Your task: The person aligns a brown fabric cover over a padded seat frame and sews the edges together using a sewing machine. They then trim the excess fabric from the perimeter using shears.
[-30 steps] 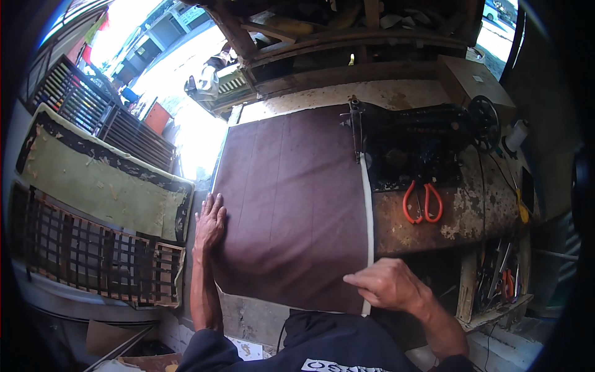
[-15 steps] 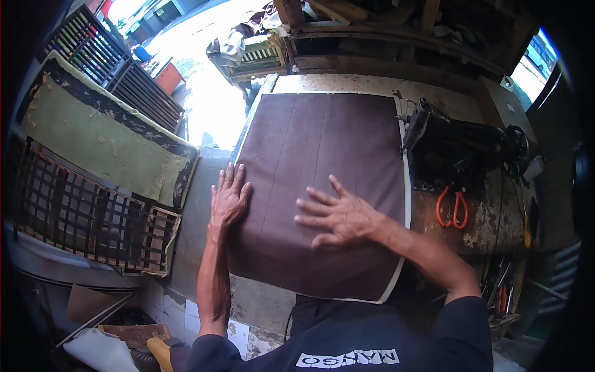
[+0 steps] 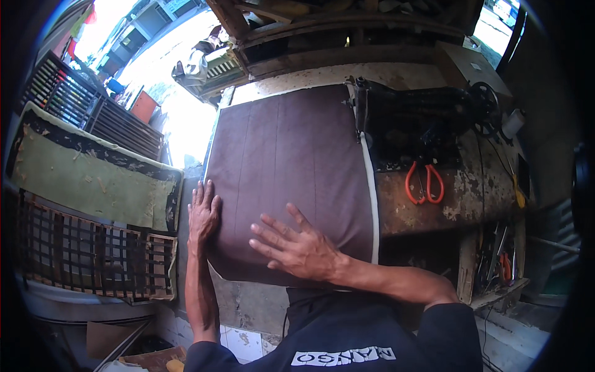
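- One maroon rectangular fabric panel [image 3: 279, 155] lies at our twelve o'clock.
- Our left hand [image 3: 203, 217] at its eight, right hand [image 3: 304, 251] at six: fingers apart.
- Uneven pressing could skew it beside the black metal sewing machine [image 3: 421, 102], two o'clock.

Dark wooden rack [image 3: 322, 57] beside glaring, sunlit ground [image 3: 186, 127] outdoors

I work in what appears to be an upholstery workshop, identified by the sewing machine [image 3: 415, 108], orange-handled scissors [image 3: 429, 170], stored hand tools [image 3: 507, 266], webbed frame [image 3: 59, 245] and worn green panel [image 3: 93, 177].
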### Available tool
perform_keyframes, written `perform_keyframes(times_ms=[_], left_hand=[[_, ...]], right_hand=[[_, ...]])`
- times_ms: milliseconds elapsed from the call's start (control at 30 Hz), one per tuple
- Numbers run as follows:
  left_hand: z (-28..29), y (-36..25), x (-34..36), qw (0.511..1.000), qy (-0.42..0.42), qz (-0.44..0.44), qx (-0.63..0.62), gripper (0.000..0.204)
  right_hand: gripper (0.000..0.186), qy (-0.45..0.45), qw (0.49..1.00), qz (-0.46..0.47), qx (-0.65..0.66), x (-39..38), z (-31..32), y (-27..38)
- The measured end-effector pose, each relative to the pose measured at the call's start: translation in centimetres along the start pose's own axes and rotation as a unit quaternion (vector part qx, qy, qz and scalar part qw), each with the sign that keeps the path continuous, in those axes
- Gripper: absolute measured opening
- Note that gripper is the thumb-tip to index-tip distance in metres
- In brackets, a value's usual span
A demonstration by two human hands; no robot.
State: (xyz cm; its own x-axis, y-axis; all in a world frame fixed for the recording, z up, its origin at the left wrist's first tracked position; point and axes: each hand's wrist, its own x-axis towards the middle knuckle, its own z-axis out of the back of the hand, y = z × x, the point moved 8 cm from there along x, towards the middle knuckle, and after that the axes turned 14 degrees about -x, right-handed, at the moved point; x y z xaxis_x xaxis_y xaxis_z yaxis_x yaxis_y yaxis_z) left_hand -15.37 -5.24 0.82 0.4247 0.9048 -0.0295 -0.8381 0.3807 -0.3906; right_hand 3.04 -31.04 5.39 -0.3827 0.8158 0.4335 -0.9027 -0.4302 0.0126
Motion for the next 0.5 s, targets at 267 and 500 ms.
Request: perform_keyframes(times_ms=[267,500], left_hand=[[0.3,-0.2,-0.6,1.000,-0.019,0.018,-0.009,0.059],[3.3,3.5,-9.5,0.925,-0.375,-0.001,-0.054,0.042]], right_hand=[[0.069,0.088,0.932,-0.331,-0.119,-13.4,3.4,-5.5],[0.061,-0.095,0.748,-0.618,0.224,-25.6,2.3,-2.5]])
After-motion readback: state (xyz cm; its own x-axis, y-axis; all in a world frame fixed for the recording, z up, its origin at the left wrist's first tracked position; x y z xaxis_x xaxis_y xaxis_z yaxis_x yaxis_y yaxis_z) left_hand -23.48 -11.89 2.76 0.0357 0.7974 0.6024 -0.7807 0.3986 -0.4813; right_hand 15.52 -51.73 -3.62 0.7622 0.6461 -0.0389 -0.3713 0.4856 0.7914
